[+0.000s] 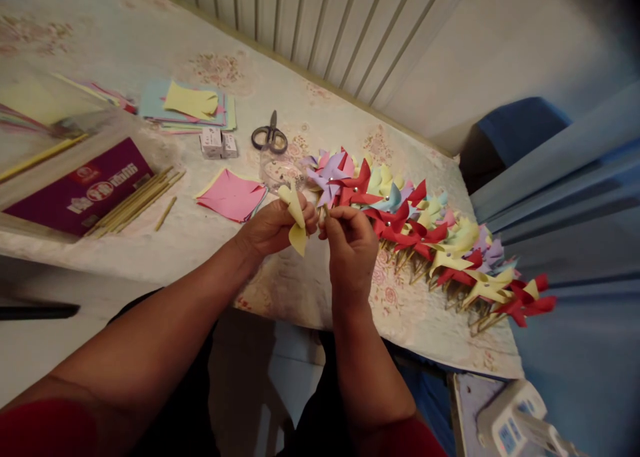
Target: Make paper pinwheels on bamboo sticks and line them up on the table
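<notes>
My left hand (270, 229) is closed on a pale yellow paper pinwheel (296, 220), its folded blades turned sideways above the table's front edge. Close beside it, my right hand (353, 243) pinches a small, pale, thin thing between thumb and forefinger; its kind is too small to make out. The fingertips of both hands nearly meet. Just behind the left hand sits a clear round dish (281, 170) with tiny bits in it. Left of that dish lies a small pile of paper squares (233, 195), pink on top.
Finished pinwheels (420, 237) in several colours lie in a long row at right. Scissors (270, 137), small boxes (217, 145) and stacked coloured paper (150, 103) are farther back. Thin sticks (135, 203) lean by a plastic bin (30, 183) at left. A blue curtain (570, 230) hangs right.
</notes>
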The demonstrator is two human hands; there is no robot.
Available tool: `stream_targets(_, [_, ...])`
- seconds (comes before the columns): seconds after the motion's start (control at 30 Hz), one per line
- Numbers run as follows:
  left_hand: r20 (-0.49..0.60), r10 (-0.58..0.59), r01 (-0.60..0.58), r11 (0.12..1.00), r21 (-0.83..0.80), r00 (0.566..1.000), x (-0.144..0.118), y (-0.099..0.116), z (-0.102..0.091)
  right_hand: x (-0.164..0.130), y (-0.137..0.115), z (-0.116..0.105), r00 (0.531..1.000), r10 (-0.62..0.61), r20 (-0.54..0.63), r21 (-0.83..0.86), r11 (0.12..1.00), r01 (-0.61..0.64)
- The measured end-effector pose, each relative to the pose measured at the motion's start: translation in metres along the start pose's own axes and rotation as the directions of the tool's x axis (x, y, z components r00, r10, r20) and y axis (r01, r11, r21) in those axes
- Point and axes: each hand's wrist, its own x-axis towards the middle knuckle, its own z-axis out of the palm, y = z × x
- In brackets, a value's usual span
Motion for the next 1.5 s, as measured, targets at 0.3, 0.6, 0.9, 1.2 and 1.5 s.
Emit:
stream_targets(0.3, [0.035, 0.009, -0.01, 0.999, 0.045, 0.999, 0.0, -0.002, -0.001, 0.002, 0.019, 0.004, 0.972, 0.228, 0.054, 0.142, 0.962, -0.234])
stream_targets(0.6, [-0.015, -0.007, 0.008, 1.0, 0.029, 1.0, 0.0, -0.003, -0.009, 0.0, 0.019, 0.009, 0.963, 0.268, 0.03, 0.134, 0.954, -0.27])
stream_targets(0.9, [0.022, -0.007, 0.006, 0.999, 0.049, 1.0, 0.0, -0.003, -0.011, 0.002, 0.021, 0.011, 0.961, 0.274, 0.035, 0.12, 0.954, -0.276])
stream_targets(1.2, [-0.025, -0.002, 0.003, 0.998, 0.062, 1.0, 0.003, -0.005, -0.016, 0.0, 0.025, 0.013, 0.968, 0.249, 0.037, 0.094, 0.963, -0.251])
stream_targets(1.5, [-0.074, -0.012, 0.019, 0.996, 0.085, 0.997, 0.002, -0.005, -0.017, 0.0, 0.022, 0.014, 0.966, 0.252, 0.052, 0.054, 0.966, -0.254])
